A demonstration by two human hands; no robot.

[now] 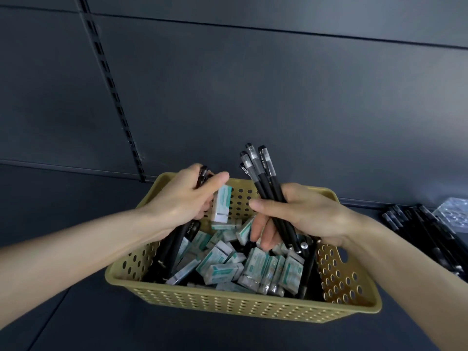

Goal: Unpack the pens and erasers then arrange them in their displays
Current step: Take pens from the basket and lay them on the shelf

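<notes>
A tan perforated basket (243, 304) sits on the dark shelf, filled with several white-and-teal wrapped erasers (222, 268) and black pens. My left hand (182, 201) is over the basket's left side, closed around a few black pens (177, 245), with one eraser (222, 202) pinched under the thumb. My right hand (304, 214) is over the right side, gripping a bundle of black pens (263, 178) whose capped ends point up and away.
Several more black pens (425, 234) lie on the shelf at the right, beside a clear plastic holder (453, 215). A dark back panel with a slotted upright (111, 82) rises behind the basket.
</notes>
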